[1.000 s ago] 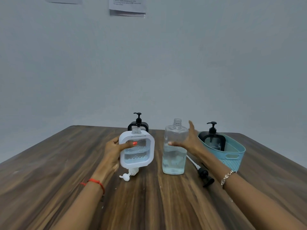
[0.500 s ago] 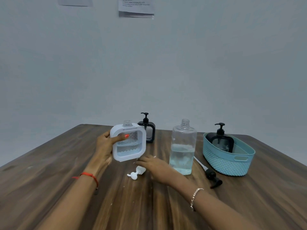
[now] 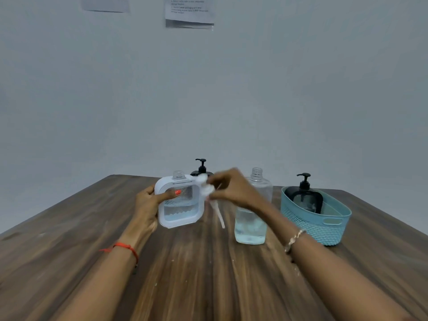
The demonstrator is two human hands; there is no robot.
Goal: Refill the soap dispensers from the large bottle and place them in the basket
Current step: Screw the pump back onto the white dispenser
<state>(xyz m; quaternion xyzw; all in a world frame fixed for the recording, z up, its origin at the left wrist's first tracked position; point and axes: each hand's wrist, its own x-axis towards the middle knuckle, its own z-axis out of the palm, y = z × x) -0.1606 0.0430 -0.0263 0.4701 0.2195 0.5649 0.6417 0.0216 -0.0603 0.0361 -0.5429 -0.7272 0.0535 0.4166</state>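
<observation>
My left hand (image 3: pixel 148 205) grips a white square soap dispenser (image 3: pixel 179 201) upright just above the table, its neck uncapped and pale liquid in its lower half. My right hand (image 3: pixel 231 189) pinches the white pump head (image 3: pixel 205 187) beside the dispenser's top right corner, its tube (image 3: pixel 217 213) hanging down, blurred. The large clear bottle (image 3: pixel 251 224) stands uncapped to the right, partly behind my right forearm, about a third full. A teal basket (image 3: pixel 324 224) at the right holds a black pump dispenser (image 3: pixel 303 198).
Another black pump dispenser (image 3: pixel 202 169) stands behind the white one, mostly hidden. The wooden table (image 3: pixel 196 274) stretches toward me. Papers (image 3: pixel 188 11) hang on the grey wall.
My right hand left the large bottle, reached down to the white pump lying on the table, picked it up and raised it beside the dispenser's top. The left hand kept holding the dispenser.
</observation>
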